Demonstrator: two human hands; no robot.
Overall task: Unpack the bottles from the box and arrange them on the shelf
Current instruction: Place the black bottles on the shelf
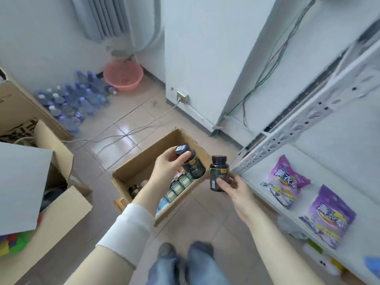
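Note:
An open cardboard box (144, 157) stands on the tiled floor in front of me, with small green-labelled boxes (176, 187) and a dark bottle (134, 190) inside. My left hand (167, 167) holds a dark bottle (192, 165) tilted above the box. My right hand (232, 189) grips a second dark bottle (219, 171) upright, just left of the white metal shelf (287, 132). The two held bottles are close but apart.
Two purple bags (284, 179) lie on the shelf board at right. Larger cardboard boxes (53, 182) crowd the left. Several water bottles (72, 99) and a pink basin (123, 76) stand by the far wall. A cable (127, 132) crosses the floor.

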